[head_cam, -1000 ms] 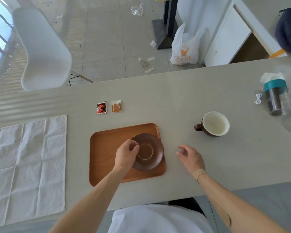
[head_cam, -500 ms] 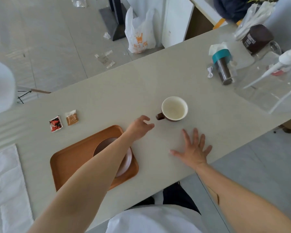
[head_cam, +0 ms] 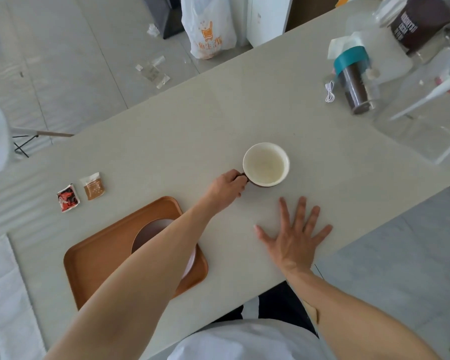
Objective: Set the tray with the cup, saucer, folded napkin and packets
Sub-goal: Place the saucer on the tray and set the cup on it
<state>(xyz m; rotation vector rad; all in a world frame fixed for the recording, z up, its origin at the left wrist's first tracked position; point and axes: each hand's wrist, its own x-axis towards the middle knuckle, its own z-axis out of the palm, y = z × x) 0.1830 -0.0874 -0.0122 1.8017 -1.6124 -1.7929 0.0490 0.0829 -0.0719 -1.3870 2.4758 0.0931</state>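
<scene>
From the head view, the cup point(head_cam: 266, 164) stands upright near the middle of the frame on the pale table point(head_cam: 192, 131), well apart from the tray point(head_cam: 102, 258) at lower left. The left hand point(head_cam: 225, 189) has its fingers curled at the cup's handle, seemingly pinching it. The right hand point(head_cam: 295, 241) lies flat with fingers spread on the table, just below the cup. The saucer point(head_cam: 153, 228) sits on the tray, largely hidden by the left forearm. Two packets point(head_cam: 81, 193) lie at left, above the tray. The cup looks ceramic: stiff, fairly heavy, breakable and probably smooth, so the handle is the sensible hold.
</scene>
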